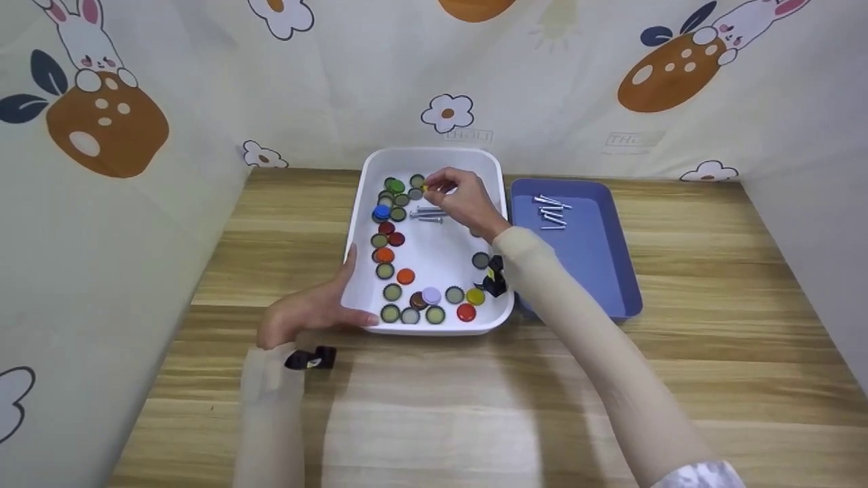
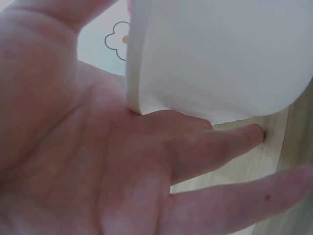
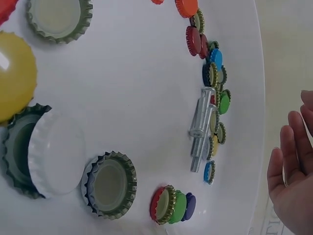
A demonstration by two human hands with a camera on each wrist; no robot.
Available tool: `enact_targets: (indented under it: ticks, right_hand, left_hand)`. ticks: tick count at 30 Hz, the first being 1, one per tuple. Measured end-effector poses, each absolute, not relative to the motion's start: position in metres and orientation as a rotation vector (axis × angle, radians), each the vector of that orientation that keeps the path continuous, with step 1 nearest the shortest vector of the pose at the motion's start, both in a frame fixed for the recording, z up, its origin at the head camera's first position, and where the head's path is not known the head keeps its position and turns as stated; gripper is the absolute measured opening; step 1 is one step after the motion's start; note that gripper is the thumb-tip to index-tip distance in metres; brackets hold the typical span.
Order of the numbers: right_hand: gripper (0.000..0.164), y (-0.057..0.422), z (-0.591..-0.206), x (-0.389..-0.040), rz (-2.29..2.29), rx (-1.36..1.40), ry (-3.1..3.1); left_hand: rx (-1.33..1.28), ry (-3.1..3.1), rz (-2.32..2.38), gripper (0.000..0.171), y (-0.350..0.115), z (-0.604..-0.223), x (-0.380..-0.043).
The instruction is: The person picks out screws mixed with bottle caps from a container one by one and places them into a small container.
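Observation:
My left hand (image 1: 308, 313) braces the near-left corner of a white tray (image 1: 434, 329), one digit along the side wall and another across the front. In the left wrist view its visible fingers are fairly straight, close to the tray wall (image 2: 220, 54). Over the tray's far part hovers my right hand (image 1: 464, 200), fingers bent loosely, above silver bolts (image 1: 428, 213) lying on the tray floor. A yellow spot shows by its fingertips. The right wrist view has this hand (image 3: 296, 171) at its right edge, with no held thing visible; the thumb is not clearly seen.
Many-coloured bottle caps lie along the tray's walls, among them a blue cap (image 1: 382, 211), orange cap (image 1: 405, 276) and red cap (image 1: 466, 312). On the right a blue tray (image 1: 583, 271) holds several silver bolts (image 1: 553, 211). A patterned cloth (image 1: 380, 81) hangs behind the wooden table (image 1: 271, 237).

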State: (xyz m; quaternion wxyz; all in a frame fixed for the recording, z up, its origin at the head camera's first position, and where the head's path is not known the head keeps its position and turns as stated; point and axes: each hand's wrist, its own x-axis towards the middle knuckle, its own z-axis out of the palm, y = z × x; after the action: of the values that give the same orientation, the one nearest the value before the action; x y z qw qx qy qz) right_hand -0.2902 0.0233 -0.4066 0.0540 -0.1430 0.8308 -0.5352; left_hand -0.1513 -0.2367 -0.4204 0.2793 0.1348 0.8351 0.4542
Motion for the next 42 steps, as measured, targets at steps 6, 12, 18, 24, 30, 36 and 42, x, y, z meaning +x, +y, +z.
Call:
enact_targets:
  ticks: [6,12,18,24,30,36,42]
  right_hand:
    - [0.020,0.017,-0.405,-0.293,-1.553,-0.305,2.566]
    - [0.021,0.015,-0.407,-0.293,-1.477,-0.258,2.590]
    - [0.025,0.014,-0.409,-0.296,-1.409,-0.207,2.573]
    - [0.026,0.013,-0.410,-0.300,-1.352,-0.166,2.589]
    - [0.029,0.013,-0.415,-0.301,-1.286,-0.143,2.604]
    - [0.031,0.013,-0.421,-0.301,-1.184,-0.112,2.668]
    - [0.027,0.013,-0.426,-0.300,-1.085,-0.100,2.711]
  left_hand:
    - [0.403,2.239,1.231,0.130,-0.238,-0.420,-0.153]
    - [0.462,2.225,1.263,0.131,-0.237,-0.422,-0.153]
    - [0.509,2.201,1.318,0.131,-0.236,-0.423,-0.153]
    - [0.501,2.195,1.312,0.132,-0.237,-0.422,-0.152]
    - [0.483,2.212,1.286,0.132,-0.238,-0.423,-0.152]
    - [0.492,2.201,1.296,0.132,-0.238,-0.426,-0.152]
    - [0.468,2.201,1.291,0.132,-0.238,-0.423,-0.152]
